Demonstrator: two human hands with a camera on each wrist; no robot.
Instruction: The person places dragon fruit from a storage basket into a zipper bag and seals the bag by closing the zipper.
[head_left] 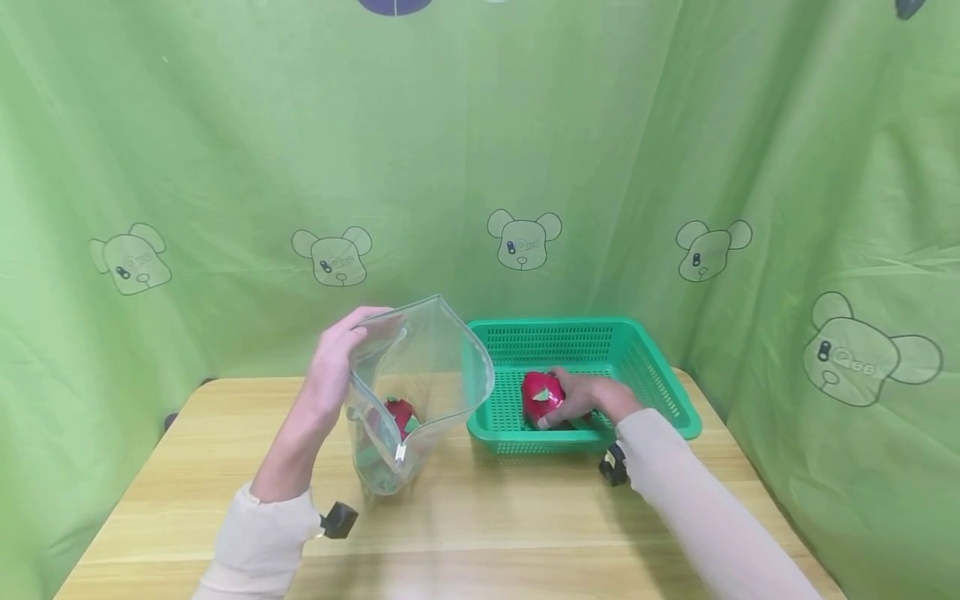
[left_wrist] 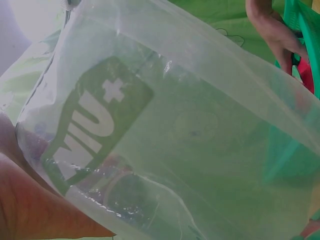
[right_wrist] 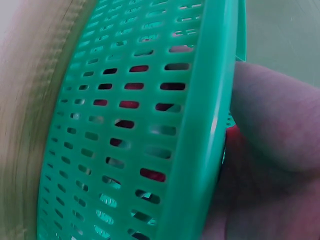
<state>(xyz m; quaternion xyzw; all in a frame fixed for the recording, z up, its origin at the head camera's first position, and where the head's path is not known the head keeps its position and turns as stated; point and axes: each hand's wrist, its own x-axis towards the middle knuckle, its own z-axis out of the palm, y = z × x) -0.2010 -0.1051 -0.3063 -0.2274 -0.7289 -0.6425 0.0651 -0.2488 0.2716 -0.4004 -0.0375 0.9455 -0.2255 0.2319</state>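
Observation:
My left hand [head_left: 327, 371] grips the rim of a clear zip bag [head_left: 442, 358], its mouth spread wide and tilted to the right. Low inside the bag sits a red dragon fruit [head_left: 401, 415] with green tips. At the right, my right hand [head_left: 579, 395] reaches over the near rim of a green plastic basket [head_left: 504, 436] and holds another red dragon fruit [head_left: 540, 393] by its right side. Printed lettering shows on the bag [left_wrist: 200, 130] in the left wrist view. In the right wrist view the basket's slotted wall [right_wrist: 125, 115] hides most of the held fruit.
Both the basket and the bag are over a light wooden table [head_left: 435, 550]. A green curtain [head_left: 420, 167] with bear-head prints hangs behind the table and along its sides. Small black wrist cameras stick out from both sleeves, the right one close to the basket's front.

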